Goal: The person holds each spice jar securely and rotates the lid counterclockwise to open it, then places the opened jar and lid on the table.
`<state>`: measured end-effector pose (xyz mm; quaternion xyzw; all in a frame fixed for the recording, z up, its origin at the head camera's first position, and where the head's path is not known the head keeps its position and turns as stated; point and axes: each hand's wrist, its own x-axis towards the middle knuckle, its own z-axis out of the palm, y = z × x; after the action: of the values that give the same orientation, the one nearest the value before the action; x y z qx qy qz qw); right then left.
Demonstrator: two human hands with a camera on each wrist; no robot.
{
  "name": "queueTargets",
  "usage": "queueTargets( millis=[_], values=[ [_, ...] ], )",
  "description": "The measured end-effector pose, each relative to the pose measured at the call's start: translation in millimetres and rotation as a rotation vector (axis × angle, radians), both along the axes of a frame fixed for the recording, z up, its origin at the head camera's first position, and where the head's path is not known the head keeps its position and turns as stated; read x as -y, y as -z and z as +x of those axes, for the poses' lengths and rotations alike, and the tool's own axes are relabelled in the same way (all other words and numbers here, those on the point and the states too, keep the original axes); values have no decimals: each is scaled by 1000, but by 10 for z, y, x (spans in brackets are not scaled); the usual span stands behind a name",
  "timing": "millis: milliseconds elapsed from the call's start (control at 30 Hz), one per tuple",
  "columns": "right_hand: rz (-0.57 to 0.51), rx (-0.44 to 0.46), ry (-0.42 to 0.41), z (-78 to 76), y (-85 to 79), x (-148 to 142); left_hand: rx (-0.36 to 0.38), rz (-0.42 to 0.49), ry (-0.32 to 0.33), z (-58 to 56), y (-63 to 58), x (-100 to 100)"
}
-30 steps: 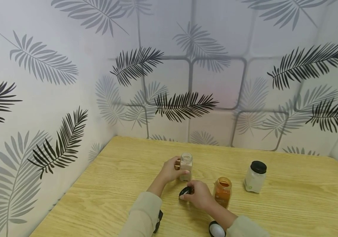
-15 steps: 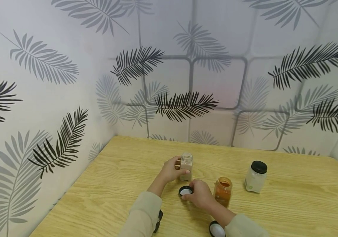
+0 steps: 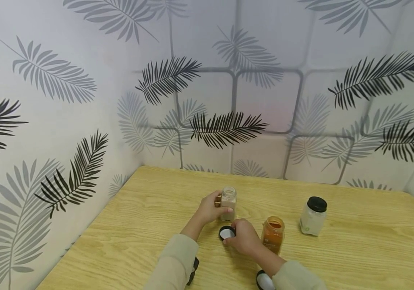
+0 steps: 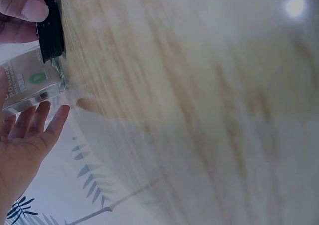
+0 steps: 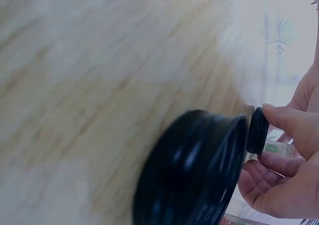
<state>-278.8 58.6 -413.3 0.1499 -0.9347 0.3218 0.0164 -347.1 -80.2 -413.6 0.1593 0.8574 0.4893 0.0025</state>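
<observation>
Left hand (image 3: pixel 208 208) grips glass jar (image 3: pixel 229 200), likely fragile, best held mid-body; right hand (image 3: pixel 245 237) pinches lid (image 3: pixel 226 233), probably light, stiff; rim suits fingertips.

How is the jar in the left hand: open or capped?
Open: the head view shows the jar with a bare glass mouth; the right hand holds a black lid apart.

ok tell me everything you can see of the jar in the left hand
The jar is clear and looks like glass, with flat sides and a round neck. Beige powder partly fills it; its mouth is uncovered. The label shows a green ring and pale, partly legible letters. It seems to stand upright on the table, left of the orange jar and beyond the black lid, apart from both. The left hand grips it.
</observation>
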Motion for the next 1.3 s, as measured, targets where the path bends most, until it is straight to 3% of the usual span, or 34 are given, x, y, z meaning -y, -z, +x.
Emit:
queueTargets(
  millis=[133,200,367,633,867,1167,1300],
  values=[
    [1,10,-13,13,-10,-11,5,6,-1,9,2,-13],
    [2,6,-17,23,-27,-22,35,17,-14,62,-64,-34],
    [2,-28,-23,52,-83,-41,19,-9,-11,72,-89,-34],
    [-100,-49,-80,162,-186,-43,33,-11,-2,78,-121,-31],
    [-49,-95,-105,246,-252,-51,56,-12,-10,111,-145,-31],
    [-64,-91,-104,438,-351,-143,56,-90,-41,237,-198,70],
    [-73,-146,-83,507,-454,-212,11,-134,-59,275,-294,120]
  ],
)
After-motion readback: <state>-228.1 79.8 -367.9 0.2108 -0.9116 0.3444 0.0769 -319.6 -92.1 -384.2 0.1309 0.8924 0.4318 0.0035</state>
